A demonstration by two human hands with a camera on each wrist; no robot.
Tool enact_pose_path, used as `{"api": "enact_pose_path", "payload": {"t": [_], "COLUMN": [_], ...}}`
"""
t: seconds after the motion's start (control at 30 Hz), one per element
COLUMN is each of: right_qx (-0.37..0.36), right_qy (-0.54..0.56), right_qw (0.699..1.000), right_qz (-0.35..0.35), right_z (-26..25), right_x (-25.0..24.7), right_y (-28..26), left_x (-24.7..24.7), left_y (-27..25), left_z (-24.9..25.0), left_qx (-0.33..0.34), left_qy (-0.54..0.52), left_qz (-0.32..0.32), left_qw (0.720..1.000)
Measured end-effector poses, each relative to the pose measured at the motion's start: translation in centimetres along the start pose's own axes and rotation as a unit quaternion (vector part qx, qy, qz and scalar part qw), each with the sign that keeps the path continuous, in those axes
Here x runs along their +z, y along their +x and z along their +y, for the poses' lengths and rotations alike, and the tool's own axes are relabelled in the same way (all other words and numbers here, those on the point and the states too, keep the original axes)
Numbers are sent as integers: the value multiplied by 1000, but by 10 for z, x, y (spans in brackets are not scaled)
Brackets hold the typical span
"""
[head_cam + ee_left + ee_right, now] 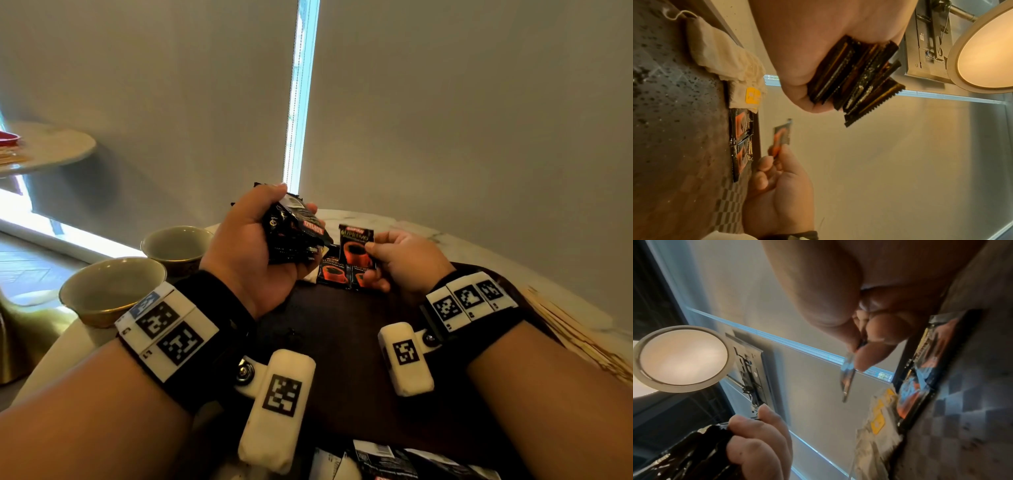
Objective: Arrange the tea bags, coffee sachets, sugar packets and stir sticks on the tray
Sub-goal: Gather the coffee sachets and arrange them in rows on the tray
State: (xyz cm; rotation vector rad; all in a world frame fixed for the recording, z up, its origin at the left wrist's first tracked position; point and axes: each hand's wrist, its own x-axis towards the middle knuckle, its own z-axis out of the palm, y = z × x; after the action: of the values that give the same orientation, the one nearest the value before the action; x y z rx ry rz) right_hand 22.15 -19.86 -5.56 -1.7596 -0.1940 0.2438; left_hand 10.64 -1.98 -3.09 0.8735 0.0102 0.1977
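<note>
My left hand [260,236] grips a stack of several black coffee sachets [296,234], seen edge-on in the left wrist view as the sachet stack [855,78]. My right hand [394,260] pinches one black-and-orange coffee sachet [354,245] by its lower corner, upright above the dark tray [342,342]. Two matching sachets [337,274] lie flat side by side at the tray's far edge. White tea bags [723,53] with a yellow tag [753,95] lie beside them on the tray. In the right wrist view the pinched sachet [846,379] shows edge-on.
Two empty ceramic cups [113,287] [176,245] stand left of the tray on the marble table [428,236]. Wooden stir sticks [575,335] lie at the right. More packets [387,459] lie at the near edge. A side table [48,147] stands far left.
</note>
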Motion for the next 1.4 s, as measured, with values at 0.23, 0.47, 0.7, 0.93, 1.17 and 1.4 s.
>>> {"api": "enact_pose_path", "payload": {"t": [0.23, 0.47, 0.7, 0.93, 1.17, 1.4], "right_qx": [87, 130, 140, 158, 110, 123], "right_qy": [-17, -3, -7, 26, -45, -37], "right_qw": [996, 991, 990, 987, 993, 991], "right_qz": [-7, -19, -12, -16, -21, -28], "right_z": [2, 0, 0, -3, 1, -1], "right_x": [5, 9, 13, 14, 12, 12], "right_y": [-5, -5, -5, -8, -9, -8], "left_x": [1, 2, 1, 2, 1, 0], "left_y": [-1, -3, -2, -4, -3, -2], "left_z": [0, 1, 0, 1, 1, 0], "left_qx": [-2, -5, -5, 0, -5, -2], "left_qy": [0, 0, -2, -7, -9, -11], "left_qz": [6, 8, 10, 8, 5, 5], "left_qw": [1000, 1000, 1000, 1000, 1000, 1000]}}
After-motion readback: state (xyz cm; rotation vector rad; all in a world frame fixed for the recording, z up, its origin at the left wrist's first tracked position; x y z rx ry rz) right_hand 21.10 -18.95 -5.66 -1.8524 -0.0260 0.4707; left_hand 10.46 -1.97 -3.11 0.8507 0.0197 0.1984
